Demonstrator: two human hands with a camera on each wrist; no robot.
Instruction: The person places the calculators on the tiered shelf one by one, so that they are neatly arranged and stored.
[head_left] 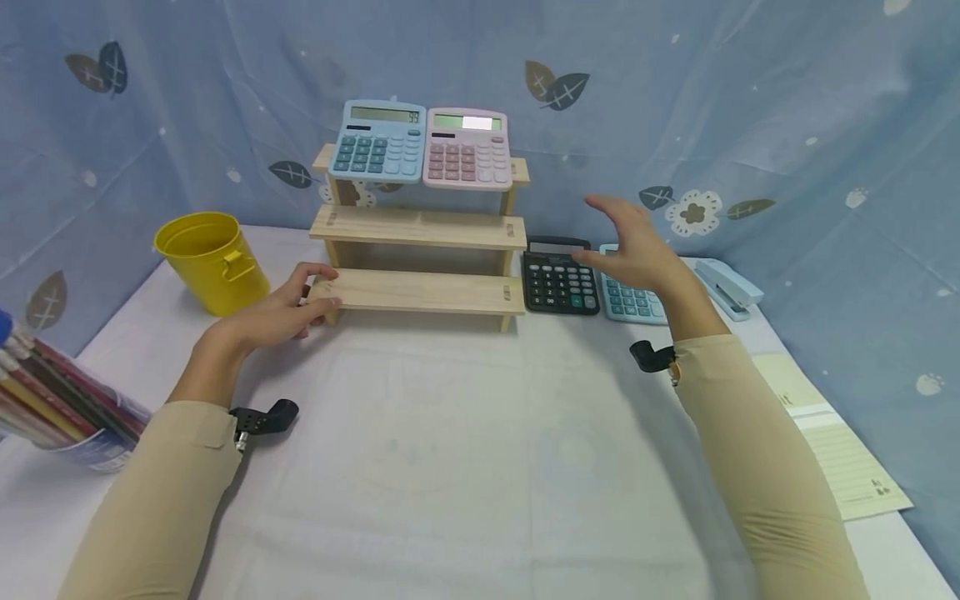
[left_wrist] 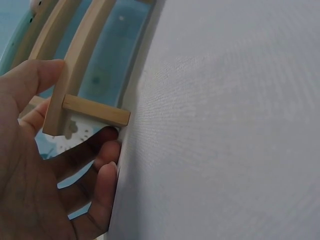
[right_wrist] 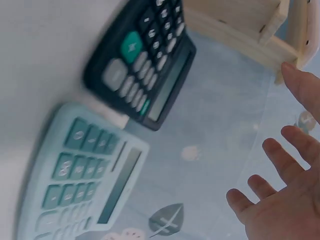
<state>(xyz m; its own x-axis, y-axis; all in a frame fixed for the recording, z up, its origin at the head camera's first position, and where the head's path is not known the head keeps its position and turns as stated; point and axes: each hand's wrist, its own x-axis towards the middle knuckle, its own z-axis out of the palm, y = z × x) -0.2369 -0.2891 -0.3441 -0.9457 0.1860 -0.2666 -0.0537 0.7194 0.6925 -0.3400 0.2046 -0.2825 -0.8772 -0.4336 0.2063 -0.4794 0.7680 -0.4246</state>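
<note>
Left hand (head_left: 281, 312) holds the left end of the rack's (head_left: 420, 229) bottom shelf, thumb on top and fingers curled under the end; the left wrist view confirms the wrap round the wooden end piece. Right hand (head_left: 637, 246) is raised in the air with fingers spread wide, holding nothing, above the black calculator (head_left: 561, 279) and the teal calculator (head_left: 630, 296).

The rack stands on the table (head_left: 450, 433), against the blue backdrop, three steps high. On its top step a blue calculator (head_left: 378, 142) and a pink calculator (head_left: 467, 148) lean side by side, touching. The black and teal ones lie flat on the table just right of the rack, close together. A stapler (head_left: 727, 287) lies further right, a yellow pail (head_left: 212, 262) left of the rack, a holder of pencils (head_left: 60, 400) at the near left edge.

Risks, as judged:
- The two top calculators rest loose on a narrow step. Any pull or tilt from the left hand could slide them off forward
- The rack is held at one end only; a push there may swing it rather than steady it
- The right hand hovers over both flat calculators; a hasty reach could nudge the wrong one or knock the rack's right post
</note>
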